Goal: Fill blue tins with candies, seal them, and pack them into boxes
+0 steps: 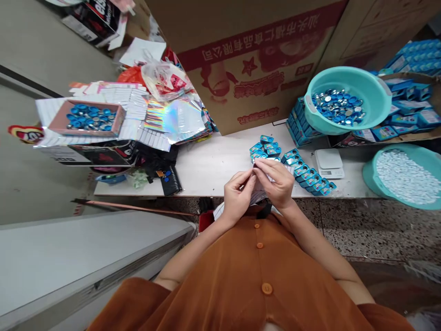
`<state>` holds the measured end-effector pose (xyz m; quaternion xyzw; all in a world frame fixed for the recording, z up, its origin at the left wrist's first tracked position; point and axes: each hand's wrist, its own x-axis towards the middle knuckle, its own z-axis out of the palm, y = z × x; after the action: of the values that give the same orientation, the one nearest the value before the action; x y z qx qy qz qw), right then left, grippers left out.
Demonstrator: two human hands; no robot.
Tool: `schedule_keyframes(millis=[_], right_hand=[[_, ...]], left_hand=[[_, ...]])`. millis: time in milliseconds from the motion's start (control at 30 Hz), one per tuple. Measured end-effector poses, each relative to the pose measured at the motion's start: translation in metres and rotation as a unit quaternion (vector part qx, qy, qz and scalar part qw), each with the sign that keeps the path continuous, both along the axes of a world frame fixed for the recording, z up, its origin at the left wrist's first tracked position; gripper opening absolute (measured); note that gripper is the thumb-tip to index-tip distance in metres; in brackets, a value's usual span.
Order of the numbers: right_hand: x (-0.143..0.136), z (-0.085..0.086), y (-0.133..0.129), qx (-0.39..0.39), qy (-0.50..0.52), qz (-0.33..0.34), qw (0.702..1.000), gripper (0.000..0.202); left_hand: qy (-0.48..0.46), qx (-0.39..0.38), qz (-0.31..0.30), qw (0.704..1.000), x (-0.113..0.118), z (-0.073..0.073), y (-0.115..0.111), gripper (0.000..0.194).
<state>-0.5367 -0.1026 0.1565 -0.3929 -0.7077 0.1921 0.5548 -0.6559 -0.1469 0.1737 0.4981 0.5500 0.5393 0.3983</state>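
My left hand (238,192) and my right hand (277,182) meet at the front edge of the white table (203,161). Fingertips of both are pinched together around something small, mostly hidden by the fingers. Just beyond them stands a cluster of small blue boxes (267,146) with round openings on top. To the right of my right hand, a slanting row of similar blue boxes (312,176) runs toward the table edge.
A large cardboard box (255,69) rises behind. At right are a teal basin (374,103) of blue and silver caps, a white scale (329,161) and a basin (374,177) of white pieces. A pink tray (119,120) of caps sits on stacked sheets at left.
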Motion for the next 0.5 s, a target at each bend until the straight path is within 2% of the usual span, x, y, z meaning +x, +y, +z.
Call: schedule_keyframes(millis=[267, 500], right_hand=[[-0.0054, 0.0046, -0.0018, -0.036, 0.010, -0.008, 0.999, 0.026], [-0.0028, 0.0051, -0.0038, -0.002, -0.026, 0.012, 1.000, 0.027]], left_hand=[[-0.012, -0.002, 0.005, 1.000, -0.0024, 0.0031, -0.0032, 0.025], [-0.018, -0.010, 0.020, 1.000, -0.0003, 0.0026, -0.0051, 0.025]])
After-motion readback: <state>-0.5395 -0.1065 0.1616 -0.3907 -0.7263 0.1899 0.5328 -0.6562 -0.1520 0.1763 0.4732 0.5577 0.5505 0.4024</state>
